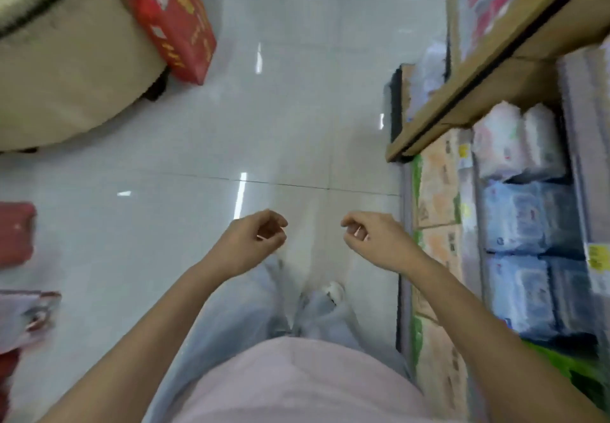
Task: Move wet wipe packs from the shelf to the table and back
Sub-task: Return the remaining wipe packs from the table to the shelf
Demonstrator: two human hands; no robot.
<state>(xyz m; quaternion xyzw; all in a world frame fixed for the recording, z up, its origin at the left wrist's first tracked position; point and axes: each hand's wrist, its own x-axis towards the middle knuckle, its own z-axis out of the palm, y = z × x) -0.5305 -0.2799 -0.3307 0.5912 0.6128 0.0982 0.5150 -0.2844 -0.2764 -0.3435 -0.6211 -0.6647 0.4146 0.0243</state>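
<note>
I look straight down at a white tiled floor. My left hand (254,241) and my right hand (373,241) hang in front of me over the floor, fingers loosely curled, nothing in either. On the right a wooden shelf unit (462,109) holds blue wet wipe packs (521,218) on a lower level, with white packs (515,148) behind them. Both hands are well left of the packs and touch none. A round beige table (66,69) fills the upper left corner; its top is mostly out of view.
A red carton (178,23) leans by the table's base. Orange and green tissue packs (439,185) line the lowest shelf level. Red and pink items (19,257) lie at the left edge. My legs and a white shoe (333,290) show below. The picture is motion-blurred.
</note>
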